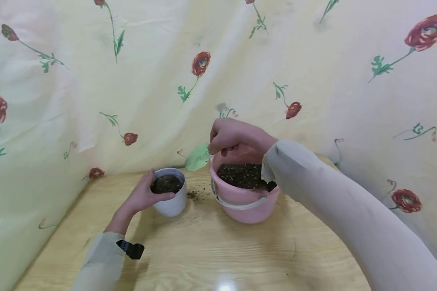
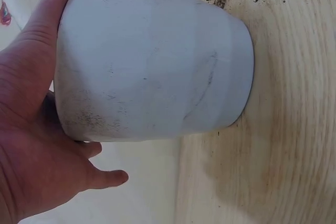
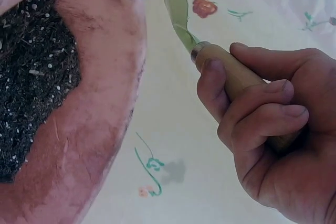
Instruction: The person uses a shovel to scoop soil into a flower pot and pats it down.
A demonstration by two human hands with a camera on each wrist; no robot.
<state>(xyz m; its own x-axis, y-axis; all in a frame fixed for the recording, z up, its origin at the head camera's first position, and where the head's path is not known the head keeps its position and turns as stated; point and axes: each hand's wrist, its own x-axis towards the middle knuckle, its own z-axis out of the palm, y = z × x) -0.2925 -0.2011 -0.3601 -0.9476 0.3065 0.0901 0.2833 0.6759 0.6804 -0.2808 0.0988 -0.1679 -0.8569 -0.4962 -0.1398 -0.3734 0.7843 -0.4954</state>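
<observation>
With thumb and fingers spread around its rim, my left hand [image 1: 145, 196] holds a white plant pot [image 1: 172, 206] standing upright on the table. Dark soil [image 1: 166, 184] lies inside the pot, below the rim. My right hand [image 1: 233, 135] is raised over the far rim of a pink bucket [image 1: 249, 213]. It grips a small garden trowel [image 1: 198, 157] by its wooden handle [image 3: 226, 69], fingers curled round it. The green blade points left, between bucket and pot, above the table. No heap of soil shows on it. Dark potting soil [image 1: 240, 176] with white specks sits in the bucket.
Spilled soil crumbs [image 1: 194, 195] are scattered on the wooden table [image 1: 204, 254] between pot and bucket. A pale bail handle [image 1: 240, 206] hangs across the bucket's front. Flower-printed cloth [image 1: 149, 81] hangs behind the table and along both sides.
</observation>
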